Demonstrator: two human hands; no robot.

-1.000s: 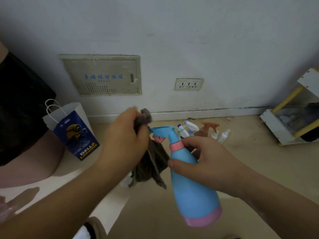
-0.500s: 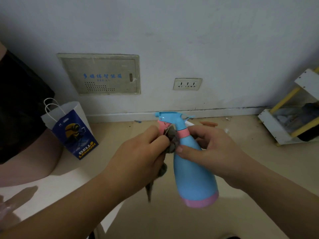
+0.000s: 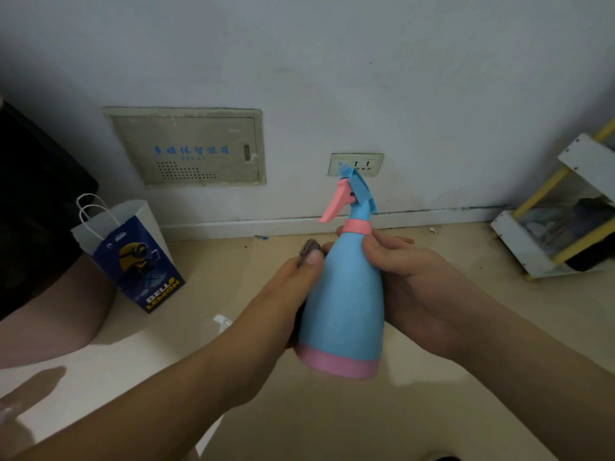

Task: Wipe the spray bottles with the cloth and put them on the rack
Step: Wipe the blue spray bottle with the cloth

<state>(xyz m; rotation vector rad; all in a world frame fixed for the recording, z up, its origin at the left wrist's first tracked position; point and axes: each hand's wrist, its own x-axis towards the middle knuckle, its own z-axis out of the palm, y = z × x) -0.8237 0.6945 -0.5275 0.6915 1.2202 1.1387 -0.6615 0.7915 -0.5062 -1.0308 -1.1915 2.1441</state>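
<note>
The spray bottle point(image 3: 342, 304) is light blue with a pink band at the bottom, a pink ring at the neck and a pink trigger pointing left. It is held up, almost straight. The grey cloth point(image 3: 307, 249) presses on its left side, mostly hidden. The white and yellow rack point(image 3: 545, 234) stands far right by the wall.

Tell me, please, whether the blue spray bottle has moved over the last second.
Yes. The blue spray bottle has swung upright and risen: its nozzle now overlaps the wall socket, having been well below it.
</note>
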